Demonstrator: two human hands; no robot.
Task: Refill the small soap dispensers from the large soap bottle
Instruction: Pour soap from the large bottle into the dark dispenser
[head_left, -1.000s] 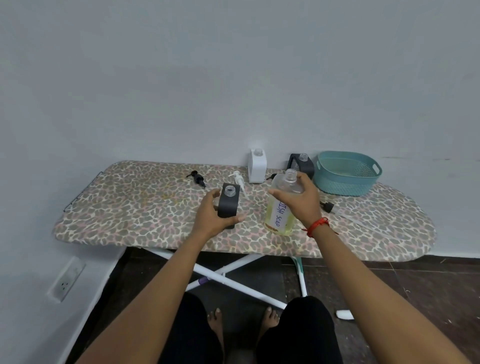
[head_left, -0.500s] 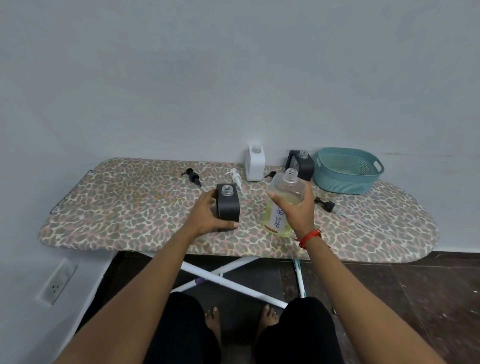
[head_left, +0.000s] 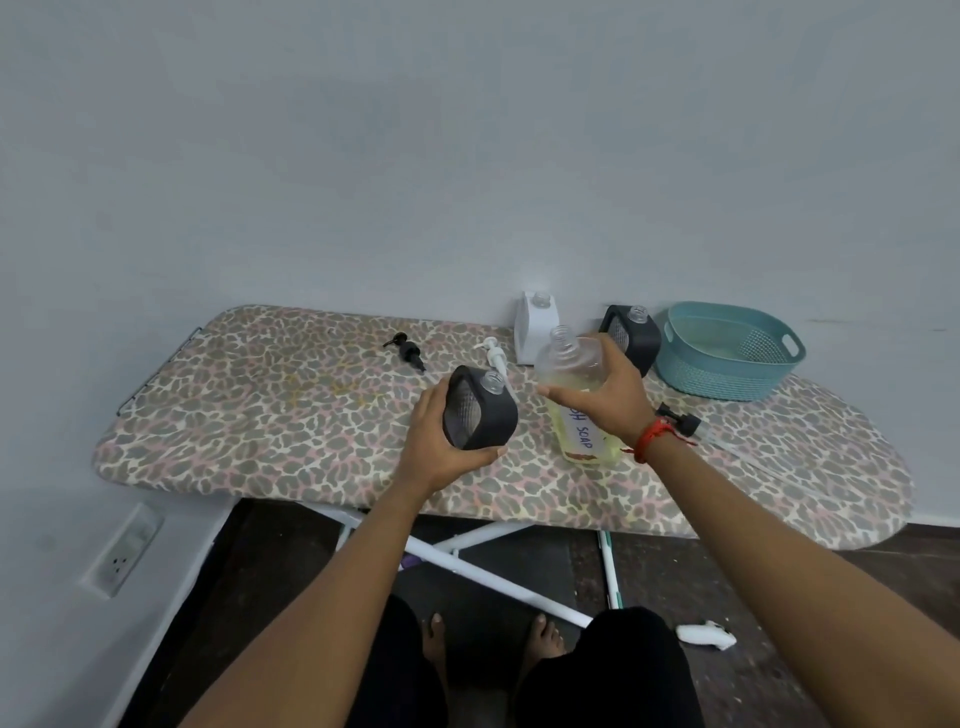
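Hands meet at the centre of the frame over an ironing board (head_left: 249, 415). Your left hand (head_left: 441, 447) grips a black dispenser (head_left: 483, 415), which appears lifted and tilted, with its uncapped neck pointing up. Your right hand (head_left: 605, 402) wraps around the soap bottle (head_left: 582, 439), which is also uncapped and stands just right of the dispenser, with yellow liquid in its lower part. You cannot tell whether the bottle's base rests on the board. This looks like lining up for the pour, and nothing is flowing yet. Next you would likely bring the bottle's mouth above the dispenser's small opening and tip slowly. Both necks are narrow, so a miss would land on the cloth. At upper centre, a white dispenser (head_left: 535, 332) and a second black dispenser (head_left: 641, 338) stand open by the wall, with a basket (head_left: 727, 364) to their right. A black pump (head_left: 408, 351) and a white pump (head_left: 493, 353) lie left of the bottle, and a third pump (head_left: 680, 421) lies beside your right wrist. The board's near edge runs just below your hands, so keep the pour further in. Bare cloth lies at centre left.
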